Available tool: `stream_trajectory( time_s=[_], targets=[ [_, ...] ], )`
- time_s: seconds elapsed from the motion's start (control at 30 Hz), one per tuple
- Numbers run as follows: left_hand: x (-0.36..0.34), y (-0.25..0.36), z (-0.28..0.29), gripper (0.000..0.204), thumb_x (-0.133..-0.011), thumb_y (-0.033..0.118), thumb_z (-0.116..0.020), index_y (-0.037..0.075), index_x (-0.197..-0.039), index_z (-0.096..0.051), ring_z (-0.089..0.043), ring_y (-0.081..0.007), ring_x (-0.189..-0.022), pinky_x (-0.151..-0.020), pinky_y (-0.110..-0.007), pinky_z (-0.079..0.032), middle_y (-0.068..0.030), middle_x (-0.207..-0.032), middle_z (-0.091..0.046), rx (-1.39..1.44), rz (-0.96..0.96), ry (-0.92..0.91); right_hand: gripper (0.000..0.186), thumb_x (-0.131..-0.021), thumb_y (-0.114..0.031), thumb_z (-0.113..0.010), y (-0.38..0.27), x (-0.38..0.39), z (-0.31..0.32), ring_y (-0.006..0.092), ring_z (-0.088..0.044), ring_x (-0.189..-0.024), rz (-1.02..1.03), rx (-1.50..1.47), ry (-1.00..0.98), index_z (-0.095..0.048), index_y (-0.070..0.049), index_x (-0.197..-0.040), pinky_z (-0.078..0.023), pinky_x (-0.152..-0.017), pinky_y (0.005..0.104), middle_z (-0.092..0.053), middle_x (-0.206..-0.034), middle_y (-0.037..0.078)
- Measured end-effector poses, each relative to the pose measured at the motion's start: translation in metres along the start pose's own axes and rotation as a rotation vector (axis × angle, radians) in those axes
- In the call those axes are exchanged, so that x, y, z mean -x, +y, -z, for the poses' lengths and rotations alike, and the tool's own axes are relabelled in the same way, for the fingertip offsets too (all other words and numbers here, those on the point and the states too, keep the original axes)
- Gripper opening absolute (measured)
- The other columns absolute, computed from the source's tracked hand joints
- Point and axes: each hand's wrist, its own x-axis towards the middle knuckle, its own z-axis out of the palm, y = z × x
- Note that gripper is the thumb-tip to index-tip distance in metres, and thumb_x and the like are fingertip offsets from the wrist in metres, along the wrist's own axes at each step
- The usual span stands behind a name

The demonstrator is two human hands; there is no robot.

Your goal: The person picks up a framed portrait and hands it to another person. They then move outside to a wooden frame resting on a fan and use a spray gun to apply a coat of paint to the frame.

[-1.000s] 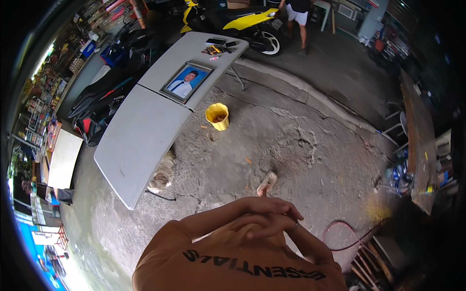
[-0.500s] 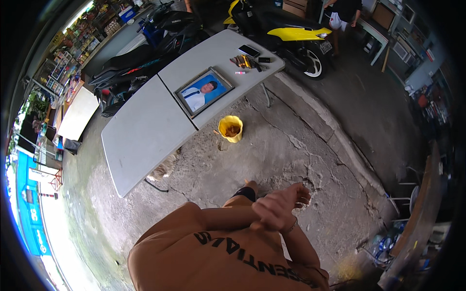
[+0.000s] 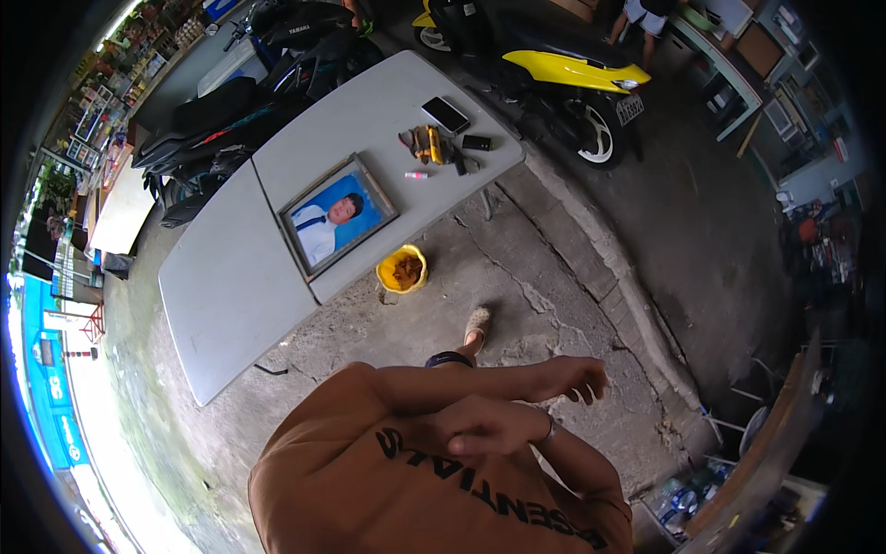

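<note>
My left hand [image 3: 572, 378] reaches across to the right in front of my body, empty, its loosely bent fingers apart. Below the left forearm, my right hand [image 3: 486, 427] lies close against my brown shirt [image 3: 369, 462]; its thumb shows, but its other fingers are mostly hidden. Neither hand touches the table. A framed portrait photo [image 3: 337, 217] lies on the grey-white folding table [image 3: 226, 277]. Farther right on the tabletop are a dark-screened phone [image 3: 446, 114], several yellow-and-dark hand tools [image 3: 426, 145], a small black case [image 3: 476, 142] and a little pink-and-white tube [image 3: 416, 174].
A yellow pot [image 3: 401, 269] with brown bits inside stands on the cracked concrete by the table's near edge. Beyond the table are a dark motorcycle [image 3: 258, 115] and a yellow-and-black one [image 3: 572, 74]. A raised concrete edge [image 3: 614, 258] runs along the right. Another person [image 3: 641, 18] stands far back.
My view has shifted nearer the table, and my clog-shod foot has come forward. My right hand has moved left toward my chest, while my left hand stays stretched to the right.
</note>
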Motion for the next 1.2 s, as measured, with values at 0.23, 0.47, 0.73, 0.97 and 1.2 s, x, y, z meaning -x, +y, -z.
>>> stream_trajectory(
  time_s=[0.23, 0.47, 0.73, 0.97, 1.2],
  targets=[
    [-0.071, 0.134, 0.056, 0.03, -0.094, 0.034, -0.043, 0.009, -0.088, -0.059, -0.06, -0.0136, -0.079, -0.07, -0.029, -0.046, -0.0024, -0.085, -0.062, -0.421, -0.159, 0.079, 0.026, -0.091, -0.027, -0.06, 0.009, 0.076, 0.136, 0.0132, -0.058, -0.077, -0.253, 0.012, 0.313, -0.059, -0.002, -0.09, -0.046, -0.071, 0.0286, -0.06, -0.081, 0.004],
    [-0.2, 0.156, 0.14, 0.024, -0.088, 0.034, -0.05, 0.013, -0.081, -0.057, -0.053, -0.0143, -0.065, -0.06, -0.031, -0.042, -0.0016, -0.078, -0.06, 0.208, 0.046, 0.461, 0.037, -0.095, -0.035, -0.05, 0.01, 0.193, 0.218, 0.0209, -0.054, -0.066, -0.176, 0.629, 1.369, -0.057, -0.003, -0.079, -0.041, -0.061, 0.0328, -0.055, -0.069, 0.007],
    [-0.335, 0.17, 0.046, 0.028, -0.091, 0.037, -0.049, 0.012, -0.083, -0.057, -0.056, -0.0149, -0.072, -0.059, -0.029, -0.041, -0.0012, -0.082, -0.06, -0.022, -0.114, 0.199, 0.039, -0.076, -0.047, -0.064, -0.011, 0.276, 0.343, 0.0262, -0.055, -0.061, 0.121, 1.478, 1.085, -0.06, -0.009, -0.07, -0.043, -0.058, 0.0366, -0.058, -0.072, 0.008],
    [-0.489, 0.258, 0.037, 0.03, -0.093, 0.039, -0.048, 0.013, -0.082, -0.058, -0.058, -0.0146, -0.074, -0.061, -0.028, -0.041, -0.0007, -0.08, -0.061, 0.054, 0.419, 0.07, 0.04, -0.086, -0.043, -0.058, -0.131, 0.31, 0.455, 0.0247, -0.053, -0.064, 0.344, 1.323, 0.783, -0.057, -0.004, -0.078, -0.042, -0.06, 0.036, -0.053, -0.074, 0.009],
    [-0.596, 0.356, 0.021, 0.033, -0.097, 0.04, -0.042, 0.012, -0.088, -0.057, -0.055, -0.0146, -0.077, -0.071, -0.028, -0.042, -0.0001, -0.088, -0.06, 0.02, 0.317, -0.149, 0.055, -0.095, -0.053, -0.039, -0.136, 0.344, 0.571, 0.0229, -0.051, -0.065, 0.574, 0.425, 0.567, -0.05, -0.004, -0.073, -0.041, -0.061, 0.0299, -0.051, -0.073, 0.009]
  ],
)
